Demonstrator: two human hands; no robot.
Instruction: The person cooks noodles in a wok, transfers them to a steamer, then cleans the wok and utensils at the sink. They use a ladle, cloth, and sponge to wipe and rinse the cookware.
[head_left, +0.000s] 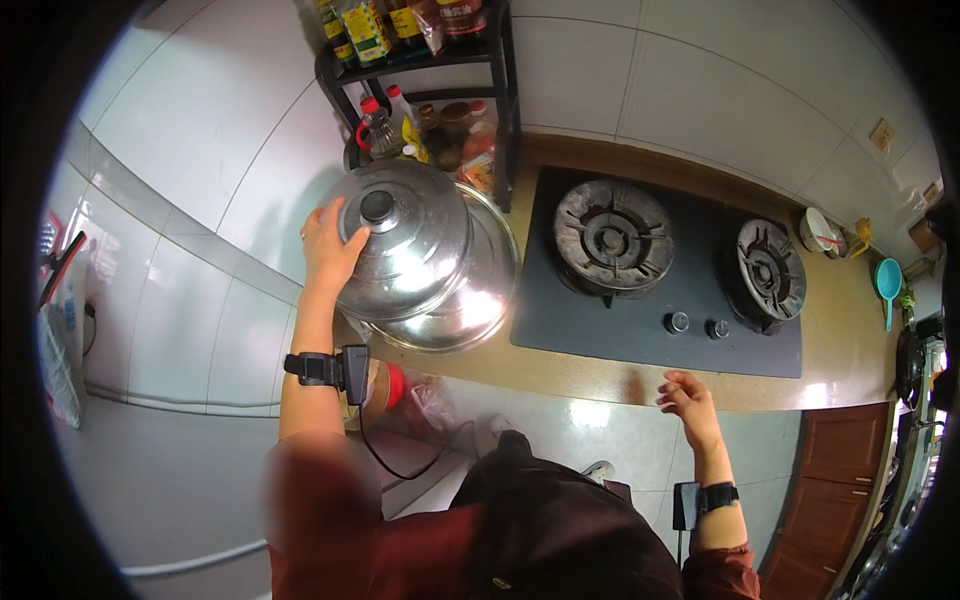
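Observation:
My left hand (330, 240) is over the left side of a domed metal pot lid (420, 255), thumb and fingers apart beside its black knob (377, 205). I cannot tell whether the fingertips touch the lid. A wider, shiny round metal piece (491, 300) shows partly under the lid; the lid hides the rest of it. Near the front edge of the counter (585, 382), my right hand (686, 405) hovers with loosely bent fingers and nothing visible in it. Behind that hand is a black gas hob (600, 322) with two knobs, its left burner (611, 236) and right burner (766, 270) bare.
A black rack (506, 97) with bottles and jars stands against the tiled wall behind the lid. At the counter's far right are a white bowl (814, 229) and a turquoise ladle (888, 281). A red-lidded container (395, 385) and plastic bag (431, 405) sit below the counter edge.

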